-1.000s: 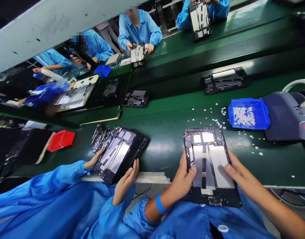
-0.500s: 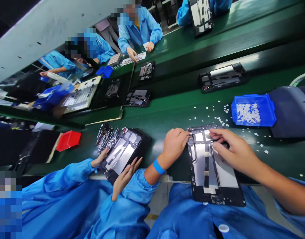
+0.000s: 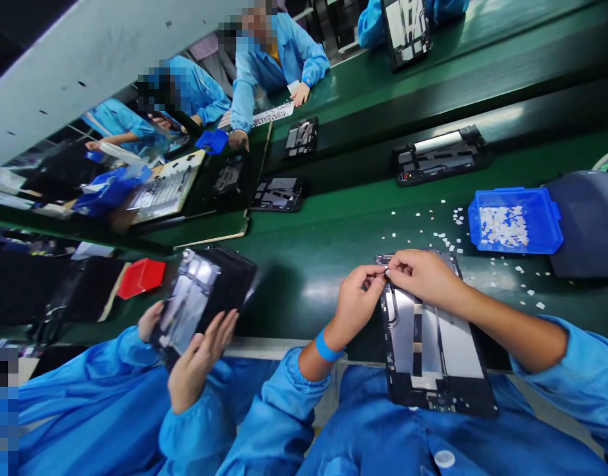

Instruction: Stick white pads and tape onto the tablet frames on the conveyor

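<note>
An opened tablet (image 3: 457, 344), its silver battery panels and dark ribbon cables bare, lies face up at the bench's front edge, its lower end overhanging toward my lap. Over its upper left corner, my left hand (image 3: 359, 297), with a blue band at the wrist, closes in a pinch. My right hand (image 3: 425, 277) pinches there too, its fingertips meeting the left ones. A tiny pale bit shows between them, too small to name. The fingers cover part of the tablet's top end.
Right of the tablet stands a blue tray (image 3: 552, 228) of small white pieces, with loose white pieces (image 3: 447, 241) scattered nearby. At left, a co-worker's hands hold stacked tablets (image 3: 225, 284) by a red tray (image 3: 141, 277). More tablets (image 3: 440, 155) lie across the bench; other people work beyond.
My right hand has moved left across the tablet to meet my left fingertips. The neighbouring co-worker has lifted the stacked tablets and shifted them left.
</note>
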`<state>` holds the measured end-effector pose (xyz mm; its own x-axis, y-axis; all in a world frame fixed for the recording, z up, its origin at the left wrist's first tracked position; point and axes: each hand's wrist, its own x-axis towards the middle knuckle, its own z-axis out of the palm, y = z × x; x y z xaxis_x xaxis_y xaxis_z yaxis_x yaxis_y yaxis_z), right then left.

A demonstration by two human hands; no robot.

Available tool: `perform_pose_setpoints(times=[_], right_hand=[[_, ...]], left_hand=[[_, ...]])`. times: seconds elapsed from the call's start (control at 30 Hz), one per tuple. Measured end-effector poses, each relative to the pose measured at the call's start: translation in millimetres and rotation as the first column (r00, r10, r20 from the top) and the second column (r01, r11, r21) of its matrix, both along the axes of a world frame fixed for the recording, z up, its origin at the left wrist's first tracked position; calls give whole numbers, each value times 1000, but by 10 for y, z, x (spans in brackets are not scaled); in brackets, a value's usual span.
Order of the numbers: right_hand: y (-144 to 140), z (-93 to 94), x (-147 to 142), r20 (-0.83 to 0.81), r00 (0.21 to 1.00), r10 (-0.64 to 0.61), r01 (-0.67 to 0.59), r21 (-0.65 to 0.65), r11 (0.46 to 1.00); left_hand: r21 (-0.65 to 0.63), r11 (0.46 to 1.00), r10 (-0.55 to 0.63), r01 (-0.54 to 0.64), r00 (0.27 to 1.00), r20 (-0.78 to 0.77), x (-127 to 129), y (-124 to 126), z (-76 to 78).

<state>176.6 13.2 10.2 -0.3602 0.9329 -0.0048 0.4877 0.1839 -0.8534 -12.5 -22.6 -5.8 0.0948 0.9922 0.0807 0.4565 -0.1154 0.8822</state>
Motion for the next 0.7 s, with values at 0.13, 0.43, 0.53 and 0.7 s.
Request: perform_pose_setpoints(times=[0.13,0.43,0.53,0.7], right_hand=[[-5,-7,-12,12,1000,-12,11,13,1000],[-252,-132,-26,249,962,-114,-49,566,823],[-305,-127,-25,260,955,-143,-52,620,783],[-319,-70,-12,224,954,-197,9,638,770]], left_hand=[[-112,992,63,-51,992,106,39,-59,50],[-166,979,140,-114,978,156,61,-26,28],[-95,988,130,-123,989,68,54,-67,43],[-74,989,133,-132,991,18,43,-76,51]])
